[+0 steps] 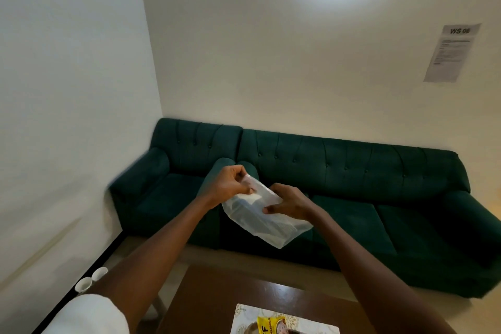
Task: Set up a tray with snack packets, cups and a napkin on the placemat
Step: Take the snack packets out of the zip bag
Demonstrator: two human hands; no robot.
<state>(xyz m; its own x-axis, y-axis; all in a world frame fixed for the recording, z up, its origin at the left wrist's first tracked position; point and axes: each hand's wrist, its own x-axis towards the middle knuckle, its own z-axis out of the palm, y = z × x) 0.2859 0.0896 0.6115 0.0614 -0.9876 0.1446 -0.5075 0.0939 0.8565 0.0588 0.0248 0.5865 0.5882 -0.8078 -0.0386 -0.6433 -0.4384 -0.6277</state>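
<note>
while both hands are holding it up in the air beyond the far edge of the table (211, 295), the clear plastic packet (271, 228) is sagging between them, well above the placemat (244, 317) and in front of the green sofa (352, 171). the left hand (229, 184) is pinching the packet's upper end between thumb and curled fingers, and the right hand (291, 205) is gripping its side with the thumb on the near face. it is looking thin, soft and very light, and the film is probably slippery, so the top edge is seeming the safest place to take hold; squeezing the middle would be crumpling the contents. something pale and flat is showing through the film, likely folded napkins, though it is too blurred to be sure. down on the placemat a yellow snack packet (271, 327) is lying, partly cut off by the frame edge. two white cups (92, 278) are standing side by side at the far left by the wall, well apart from the table; whether they are holding anything is not showing
</note>
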